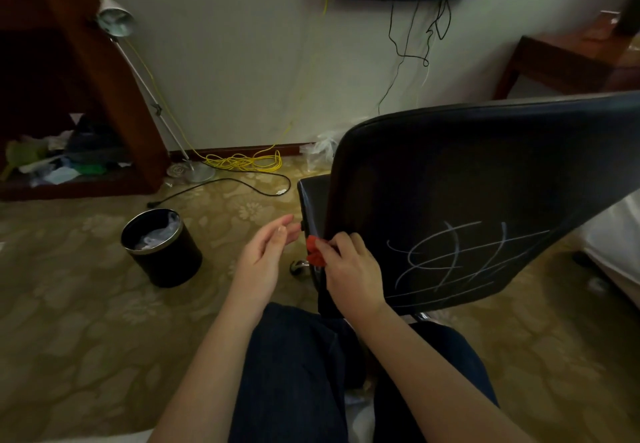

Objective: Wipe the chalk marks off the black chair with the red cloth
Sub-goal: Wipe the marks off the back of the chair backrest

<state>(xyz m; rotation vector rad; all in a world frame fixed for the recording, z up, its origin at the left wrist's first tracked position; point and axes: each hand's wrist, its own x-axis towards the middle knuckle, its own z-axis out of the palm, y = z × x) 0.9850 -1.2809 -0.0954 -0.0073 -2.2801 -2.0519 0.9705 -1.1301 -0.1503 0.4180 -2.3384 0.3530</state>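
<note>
Red cloth [316, 251] is sitting bunched in the right hand [349, 269], whose fingers [332, 247] are squeezing it at the edge of the black chair [467, 172]. White chalk marks [457, 262] are showing on its back. The left hand [266, 252] is hovering nearby, fingers apart. A black bin [166, 262] is holding crumpled white plastic [156, 234].

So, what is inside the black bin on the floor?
The black bin holds crumpled pale plastic or paper. Its wall and that litter hide anything lying deeper.
</note>
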